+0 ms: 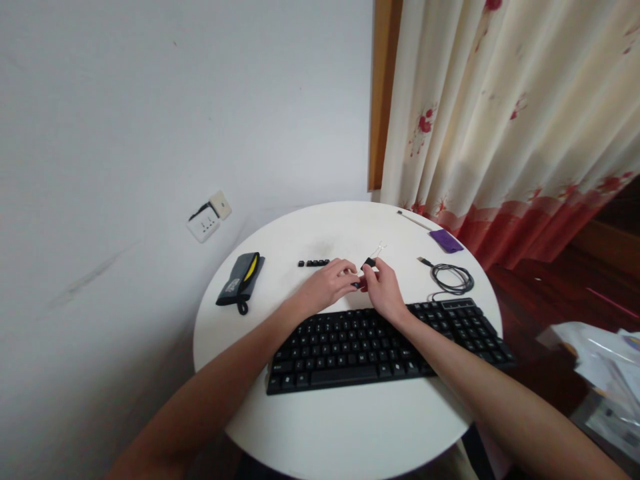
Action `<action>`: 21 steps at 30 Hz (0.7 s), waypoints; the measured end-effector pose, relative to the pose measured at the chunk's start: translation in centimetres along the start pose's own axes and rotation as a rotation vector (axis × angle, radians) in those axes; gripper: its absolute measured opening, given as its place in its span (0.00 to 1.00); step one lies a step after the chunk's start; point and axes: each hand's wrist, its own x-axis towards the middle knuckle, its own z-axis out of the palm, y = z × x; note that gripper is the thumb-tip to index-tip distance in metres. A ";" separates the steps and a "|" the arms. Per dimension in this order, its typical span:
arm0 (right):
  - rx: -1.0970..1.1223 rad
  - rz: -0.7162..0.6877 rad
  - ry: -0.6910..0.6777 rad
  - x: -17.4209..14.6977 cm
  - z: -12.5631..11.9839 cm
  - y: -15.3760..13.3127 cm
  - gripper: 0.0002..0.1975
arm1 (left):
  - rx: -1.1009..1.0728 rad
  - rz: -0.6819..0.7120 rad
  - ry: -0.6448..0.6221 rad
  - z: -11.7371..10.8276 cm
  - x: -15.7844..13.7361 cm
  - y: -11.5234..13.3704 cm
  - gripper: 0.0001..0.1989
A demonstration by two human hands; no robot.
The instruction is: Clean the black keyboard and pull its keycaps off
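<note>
My right hand (384,287) lies towards 12 o'clock from the middle of a round white worktop (345,427), its grip closed on a small black piece (369,263); a thin pale wire tip (381,248) shows just beyond it. My left hand (334,280) comes in on its 9 o'clock side, fingers curved at another dark bit (355,285) between the hands; I cannot tell whether that grip grasps it. A black keyboard (345,363) stretches beneath my wrists from 8 o'clock to 3, its right end passing over the worktop's edge. Just beyond the left hand, at 11 o'clock, I see a short row of black keycaps (318,263), with one keycap (301,263) slightly apart. A grey pouch (233,280) with a yellow patch rests at 10 o'clock, a coiled cable (453,289) at 2, and a purple cloth (447,241) beside a slim brush (415,221) at 1.
</note>
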 end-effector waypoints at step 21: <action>0.102 0.059 0.009 0.4 0.0 0.0 0.11 | 0.112 -0.415 0.004 1.0 1.1 -7.7 0.03</action>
